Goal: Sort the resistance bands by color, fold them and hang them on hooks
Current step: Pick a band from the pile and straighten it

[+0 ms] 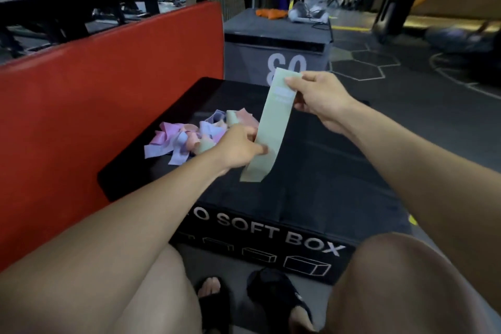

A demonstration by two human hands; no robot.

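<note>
One pale green resistance band [272, 127] hangs stretched flat between both hands above the black soft box [311, 171], slanting from upper right down to lower left. The right hand [317, 97] pinches the band's top end, thumb on the near face beside a faint printed label, fingers curled behind it. The left hand [241, 146] grips the band lower down, thumb pressed across its front and fingers wrapped around the far edge; the band's free tail drops below this hand and ends just above the box top. Just beyond and to the left of the left hand lies a loose pile of bands [189, 135] in pink, lilac, peach and green, tangled together on the box top. Farther left of that hand stands a red padded panel [108, 95], upright along the box's side. Past the right hand sits a grey plyo box [276, 46] printed with large numerals, with an orange cloth [271, 13] on its top. Below both forearms, the person's bare knees and black sandals [276, 298] show near the box front, which reads "SOFT BOX".
</note>
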